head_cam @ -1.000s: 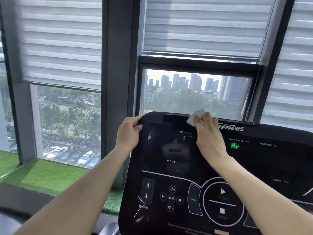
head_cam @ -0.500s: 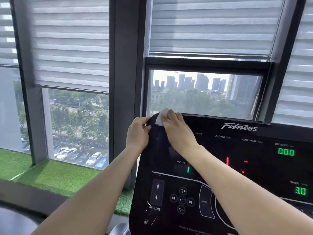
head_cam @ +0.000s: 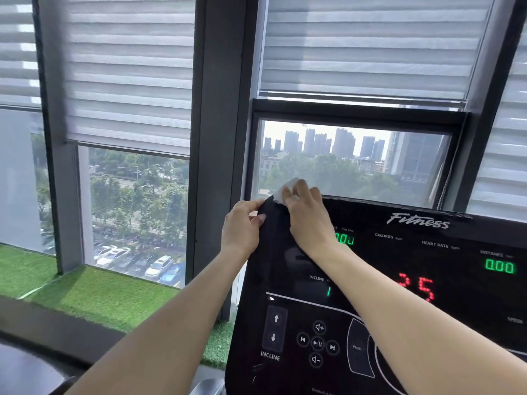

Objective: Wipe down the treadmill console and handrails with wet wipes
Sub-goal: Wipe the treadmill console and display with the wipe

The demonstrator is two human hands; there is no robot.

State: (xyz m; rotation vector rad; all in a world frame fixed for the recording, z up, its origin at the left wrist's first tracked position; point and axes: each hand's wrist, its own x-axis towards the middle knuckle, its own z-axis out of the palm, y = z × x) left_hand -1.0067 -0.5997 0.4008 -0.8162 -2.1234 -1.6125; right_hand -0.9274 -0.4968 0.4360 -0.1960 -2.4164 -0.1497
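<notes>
Wiping: right hand (head_cam: 309, 220) presses a wet wipe (head_cam: 285, 192) onto the console (head_cam: 399, 280) at its far left top corner, fingers curled over it.
Bracing: left hand (head_cam: 242, 226) pinches the console's left edge, thumb and fingers clamped.
Progress: early, judging by position; button panel apparently untouched, handrails out of view.

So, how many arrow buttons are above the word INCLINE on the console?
2. On the console, the up arrow button sits directly above the down arrow button, both at lower left, just over the INCLINE label. None seem hidden.
</notes>
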